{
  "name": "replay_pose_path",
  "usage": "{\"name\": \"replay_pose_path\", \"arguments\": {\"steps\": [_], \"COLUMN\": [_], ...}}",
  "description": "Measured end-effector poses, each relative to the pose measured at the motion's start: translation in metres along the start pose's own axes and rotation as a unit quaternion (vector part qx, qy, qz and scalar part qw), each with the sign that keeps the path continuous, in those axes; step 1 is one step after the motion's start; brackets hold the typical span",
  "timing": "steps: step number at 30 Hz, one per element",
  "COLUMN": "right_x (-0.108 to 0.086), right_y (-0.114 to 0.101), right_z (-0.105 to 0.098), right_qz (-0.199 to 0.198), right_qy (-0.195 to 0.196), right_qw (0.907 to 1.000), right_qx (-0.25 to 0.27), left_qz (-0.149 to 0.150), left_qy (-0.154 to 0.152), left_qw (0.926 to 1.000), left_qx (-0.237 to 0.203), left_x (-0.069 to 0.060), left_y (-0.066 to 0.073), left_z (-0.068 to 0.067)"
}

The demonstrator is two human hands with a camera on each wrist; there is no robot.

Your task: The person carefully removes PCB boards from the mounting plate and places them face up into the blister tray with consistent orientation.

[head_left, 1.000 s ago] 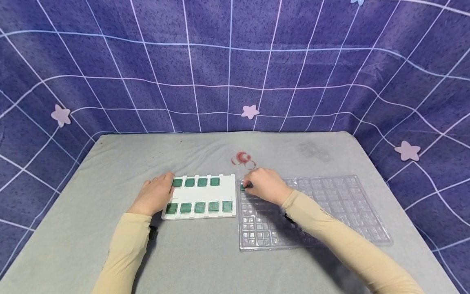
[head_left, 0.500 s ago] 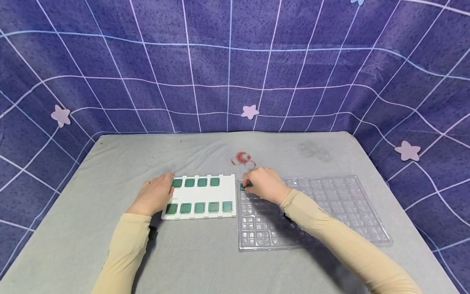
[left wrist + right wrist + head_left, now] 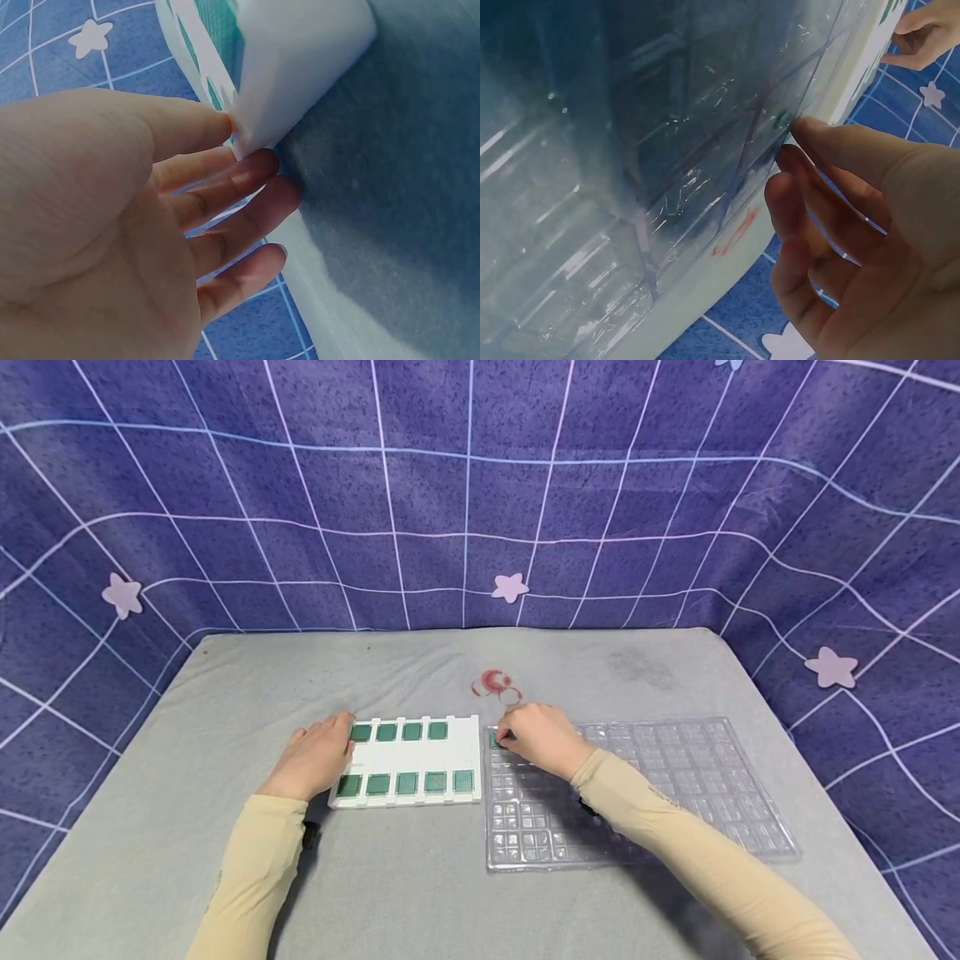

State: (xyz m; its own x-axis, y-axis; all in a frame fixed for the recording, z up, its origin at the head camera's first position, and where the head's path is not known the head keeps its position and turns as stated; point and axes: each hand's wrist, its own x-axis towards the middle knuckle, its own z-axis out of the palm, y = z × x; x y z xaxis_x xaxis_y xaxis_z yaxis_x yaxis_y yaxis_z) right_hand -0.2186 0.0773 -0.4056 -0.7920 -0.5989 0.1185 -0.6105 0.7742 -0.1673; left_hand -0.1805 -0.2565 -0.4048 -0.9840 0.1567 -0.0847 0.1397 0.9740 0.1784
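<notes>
My left hand holds the left end of a white plastic tray; the left wrist view has the thumb on one face and fingertips by its corner. Green perforated circuit boards lie in two rows of slots in it. At the far-left corner of a clear plastic compartment tray, my right hand has thumb and forefinger close together on a small green circuit board. That board is mostly hidden by the fingers. Only a bit of green shows beside the thumb in the right wrist view.
Both trays lie side by side on a grey cloth-covered table, with a narrow gap between them. Red ring stains mark the cloth behind. A purple gridded curtain with stars hangs at the back and sides.
The right fingers have shifted slightly at the corner compartment, and the dark tilted piece seen between them earlier no longer shows. The left hand stays on the white tray.
</notes>
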Motion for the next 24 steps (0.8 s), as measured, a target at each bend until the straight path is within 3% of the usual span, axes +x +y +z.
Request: {"name": "replay_pose_path", "arguments": {"steps": [24], "right_x": [0.0004], "right_y": [-0.0021], "right_z": [0.0021], "right_qz": [-0.012], "right_qy": [0.012], "right_qw": [0.9998], "right_qx": [-0.012], "left_qz": [0.003], "left_qy": [-0.008], "left_qw": [0.9998], "left_qx": [-0.021], "left_x": [0.0002], "left_y": [-0.0032], "left_z": [-0.0008]}}
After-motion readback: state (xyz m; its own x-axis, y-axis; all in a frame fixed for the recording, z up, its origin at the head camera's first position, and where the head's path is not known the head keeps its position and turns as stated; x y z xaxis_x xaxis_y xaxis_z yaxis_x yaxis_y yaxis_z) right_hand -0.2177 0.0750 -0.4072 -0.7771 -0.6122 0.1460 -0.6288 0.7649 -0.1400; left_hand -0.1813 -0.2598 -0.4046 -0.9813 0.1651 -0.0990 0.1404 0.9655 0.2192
